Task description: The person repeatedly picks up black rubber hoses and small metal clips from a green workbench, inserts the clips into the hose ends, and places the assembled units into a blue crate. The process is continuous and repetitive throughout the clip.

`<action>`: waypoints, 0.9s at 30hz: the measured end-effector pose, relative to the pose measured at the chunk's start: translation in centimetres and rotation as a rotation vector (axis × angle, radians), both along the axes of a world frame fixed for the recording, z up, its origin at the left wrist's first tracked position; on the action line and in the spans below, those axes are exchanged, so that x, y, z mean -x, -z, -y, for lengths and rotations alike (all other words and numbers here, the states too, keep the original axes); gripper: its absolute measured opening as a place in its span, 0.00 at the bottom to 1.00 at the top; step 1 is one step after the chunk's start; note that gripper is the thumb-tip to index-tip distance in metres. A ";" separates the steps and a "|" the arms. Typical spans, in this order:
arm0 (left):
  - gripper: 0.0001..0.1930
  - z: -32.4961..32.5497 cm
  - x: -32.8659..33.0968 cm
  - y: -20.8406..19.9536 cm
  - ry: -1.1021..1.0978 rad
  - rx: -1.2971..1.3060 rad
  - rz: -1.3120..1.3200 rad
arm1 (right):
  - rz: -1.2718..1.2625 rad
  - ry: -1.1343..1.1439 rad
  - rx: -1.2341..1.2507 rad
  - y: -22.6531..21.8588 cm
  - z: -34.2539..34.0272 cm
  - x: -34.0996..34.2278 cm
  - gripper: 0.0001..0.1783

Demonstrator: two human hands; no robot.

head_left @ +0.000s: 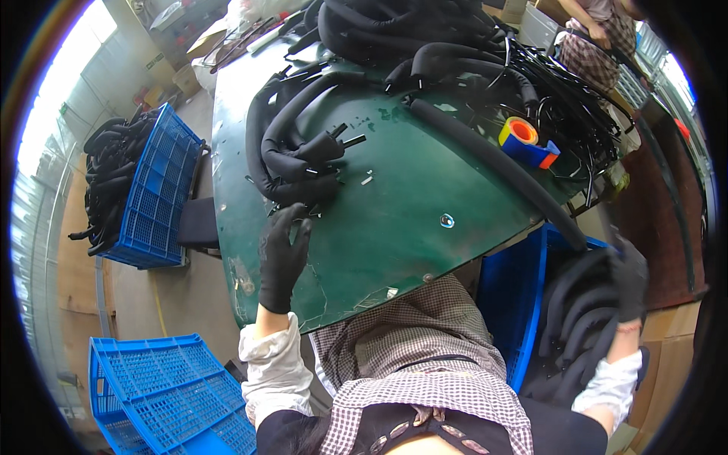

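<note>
Checked apron (432, 398), left hand (283, 254) fingers-forward

On the table (364, 250) lie tubes (322, 148) (tape (520, 130) at right); a crate (155, 186) stands leftward.

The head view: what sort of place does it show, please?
Probably a workshop or small factory: black tubes lie on a large green table, blue crates hold more of them, and another person is beyond the table.
</note>
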State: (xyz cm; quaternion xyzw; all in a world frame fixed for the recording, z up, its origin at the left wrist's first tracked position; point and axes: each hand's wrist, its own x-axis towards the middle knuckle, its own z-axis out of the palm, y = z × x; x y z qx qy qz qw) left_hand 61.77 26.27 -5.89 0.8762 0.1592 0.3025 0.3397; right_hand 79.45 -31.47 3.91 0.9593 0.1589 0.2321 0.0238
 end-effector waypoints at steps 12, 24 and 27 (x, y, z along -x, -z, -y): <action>0.13 -7.3 -4.0 -0.4 -0.256 -0.687 -0.163 | -0.403 -0.859 -0.244 10.5 -40.8 -4.7 0.16; 0.21 -13.5 -11.3 -1.2 0.228 -0.595 -0.125 | -0.589 -0.939 -0.333 14.2 -40.5 -8.3 0.08; 0.13 -12.9 -11.4 -4.5 0.083 -0.450 0.251 | -0.675 -0.827 -0.429 12.5 -38.6 -7.5 0.11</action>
